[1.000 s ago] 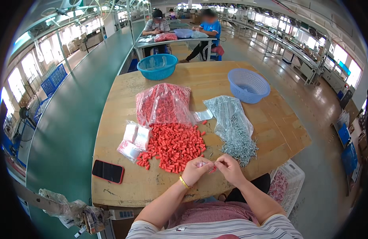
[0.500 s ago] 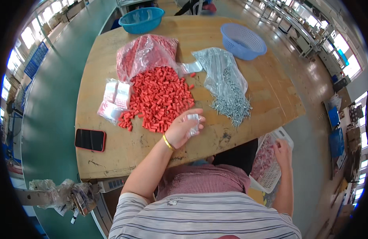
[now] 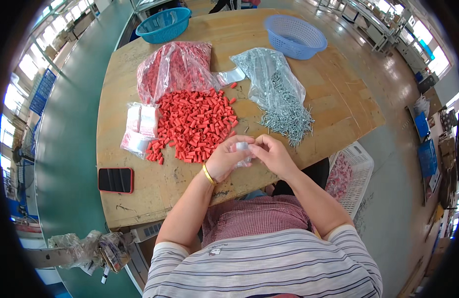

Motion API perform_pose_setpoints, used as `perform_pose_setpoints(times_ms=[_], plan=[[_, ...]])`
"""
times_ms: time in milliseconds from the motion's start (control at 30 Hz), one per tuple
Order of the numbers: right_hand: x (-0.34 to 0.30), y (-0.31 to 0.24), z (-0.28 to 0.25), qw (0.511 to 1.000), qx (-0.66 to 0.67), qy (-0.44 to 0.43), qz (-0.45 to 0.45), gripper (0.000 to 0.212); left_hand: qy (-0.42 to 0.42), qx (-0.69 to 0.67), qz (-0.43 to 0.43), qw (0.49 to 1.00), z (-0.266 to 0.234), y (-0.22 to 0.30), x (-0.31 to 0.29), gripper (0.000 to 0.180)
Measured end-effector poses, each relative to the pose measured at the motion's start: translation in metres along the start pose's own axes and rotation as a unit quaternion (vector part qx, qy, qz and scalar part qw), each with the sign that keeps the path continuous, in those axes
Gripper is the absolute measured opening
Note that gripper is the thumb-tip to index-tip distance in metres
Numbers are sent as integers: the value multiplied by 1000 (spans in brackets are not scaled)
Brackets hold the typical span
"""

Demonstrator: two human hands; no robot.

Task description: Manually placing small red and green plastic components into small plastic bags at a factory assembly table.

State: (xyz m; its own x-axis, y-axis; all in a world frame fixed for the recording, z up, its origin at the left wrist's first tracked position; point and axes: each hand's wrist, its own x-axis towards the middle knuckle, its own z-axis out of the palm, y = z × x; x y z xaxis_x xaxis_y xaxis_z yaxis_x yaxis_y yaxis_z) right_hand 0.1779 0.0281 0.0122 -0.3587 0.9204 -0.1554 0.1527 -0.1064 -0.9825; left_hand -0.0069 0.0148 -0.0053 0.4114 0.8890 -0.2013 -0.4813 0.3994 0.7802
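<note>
Near the table's front edge, my left hand (image 3: 223, 160) is closed on a small stack of clear plastic bags (image 3: 242, 147). My right hand (image 3: 272, 155) meets it there, its thumb and fingertips pinching the edge of the bags. Just beyond my left hand lies a heap of red plastic caps (image 3: 199, 124), spilling from a large clear bag (image 3: 177, 67). Right of the heap, a pile of grey metal screws (image 3: 291, 124) spreads from the mouth of another clear bag (image 3: 269, 69). Whether one bag is parted from the stack is hidden by my fingers.
A teal basket (image 3: 164, 26) and a lavender basket (image 3: 295, 37) stand at the table's far side. Packs of small bags (image 3: 141, 124) lie left of the caps, near a phone (image 3: 115, 180). Beside me on the right, a white crate (image 3: 361, 174) holds filled packets.
My right hand has come up from the white crate to the bags in my left hand and now pinches them. My left hand has stayed nearly in place; the view has shifted slightly.
</note>
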Motion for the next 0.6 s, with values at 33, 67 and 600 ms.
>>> perform_pose_setpoints(times_ms=[33, 67, 600], plan=[[3, 4, 2, 999, -20, 2, -41, 15, 2, 5, 10, 1000, -1, -1, 1, 30], [4, 6, 2, 999, -20, 0, -40, 15, 4, 4, 10, 1000, -1, 0, 1, 30], [2, 7, -8, 996, 10, 42, -80, 11, 99, 210, -13, 972, 10, 3, 2, 17]])
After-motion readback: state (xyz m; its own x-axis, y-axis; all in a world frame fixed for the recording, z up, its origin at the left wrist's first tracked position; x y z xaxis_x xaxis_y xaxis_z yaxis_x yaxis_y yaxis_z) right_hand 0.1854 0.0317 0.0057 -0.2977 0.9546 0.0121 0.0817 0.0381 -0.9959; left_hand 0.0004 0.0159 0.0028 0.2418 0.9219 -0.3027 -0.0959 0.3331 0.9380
